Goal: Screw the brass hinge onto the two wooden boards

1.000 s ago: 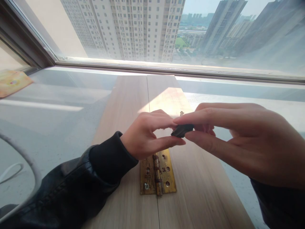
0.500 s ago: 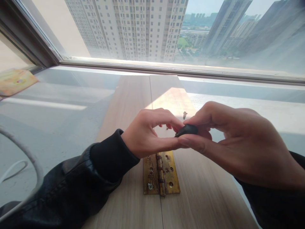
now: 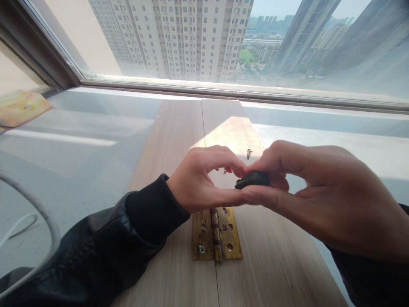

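My right hand point(image 3: 316, 192) pinches a small black object point(image 3: 253, 179) between thumb and fingers, held above two light wooden boards point(image 3: 179, 140). My left hand point(image 3: 204, 179) meets it fingertip to fingertip, thumb and forefinger curled in a pinch right at the object's left end; what the left fingers grip is hidden. A brass hinge point(image 3: 217, 234) lies flat across the seam between the boards, just below both hands, with one screw showing in its left leaf. A loose screw point(image 3: 249, 153) lies on the right board behind the fingers.
The boards rest on a grey windowsill point(image 3: 79, 140) in front of a large window point(image 3: 223, 42). A yellowish card point(image 3: 19, 108) lies at the far left. A white cable point(image 3: 38, 213) curves across the left foreground.
My right fingers have curled tighter round the black object and both hands have sunk slightly toward the hinge. The view has shifted a little to the left.
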The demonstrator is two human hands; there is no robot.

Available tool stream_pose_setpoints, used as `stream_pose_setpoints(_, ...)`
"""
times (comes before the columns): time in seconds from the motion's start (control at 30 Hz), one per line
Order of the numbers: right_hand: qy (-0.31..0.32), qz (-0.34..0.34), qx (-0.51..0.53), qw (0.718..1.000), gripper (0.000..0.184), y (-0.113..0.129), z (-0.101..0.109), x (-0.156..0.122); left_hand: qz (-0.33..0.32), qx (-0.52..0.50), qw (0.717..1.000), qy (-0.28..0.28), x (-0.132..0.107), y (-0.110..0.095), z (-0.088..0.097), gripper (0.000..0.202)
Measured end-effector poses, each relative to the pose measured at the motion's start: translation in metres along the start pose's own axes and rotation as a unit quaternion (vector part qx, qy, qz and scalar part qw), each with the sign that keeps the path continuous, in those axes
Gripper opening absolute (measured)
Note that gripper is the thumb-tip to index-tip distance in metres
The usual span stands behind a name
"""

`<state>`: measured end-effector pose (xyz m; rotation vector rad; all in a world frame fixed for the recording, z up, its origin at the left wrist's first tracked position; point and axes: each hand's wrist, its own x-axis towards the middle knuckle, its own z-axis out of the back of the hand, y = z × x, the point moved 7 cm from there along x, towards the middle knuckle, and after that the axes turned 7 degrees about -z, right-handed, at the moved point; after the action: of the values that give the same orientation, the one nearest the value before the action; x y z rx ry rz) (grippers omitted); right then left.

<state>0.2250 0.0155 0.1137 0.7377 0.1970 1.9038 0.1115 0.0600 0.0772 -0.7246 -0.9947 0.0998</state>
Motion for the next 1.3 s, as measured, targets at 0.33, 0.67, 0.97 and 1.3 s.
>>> stream_pose_setpoints(0.33, 0.039, -0.011, 0.090, 0.995, 0.012, -0.002, -0.005, 0.000, 0.023, -0.028, 0.998, 0.054, -0.004, 0.005, -0.003, 0.006)
stream_pose_setpoints(0.67, -0.037, -0.043, 0.071, 0.996, 0.023, -0.002, -0.005, -0.004, 0.005, -0.009, 1.000, -0.019, -0.005, 0.004, 0.000, 0.015)
stream_pose_setpoints(0.97, 0.015, -0.008, 0.065, 0.998, 0.022, -0.001, -0.002, 0.001, 0.055, -0.020, 0.997, 0.057, -0.001, 0.004, -0.010, 0.022)
stream_pose_setpoints(1.3, 0.051, -0.087, 0.118, 0.988, 0.020, -0.002, -0.008, -0.002, 0.003, -0.046, 0.999, 0.007, -0.005, 0.006, -0.002, 0.011)
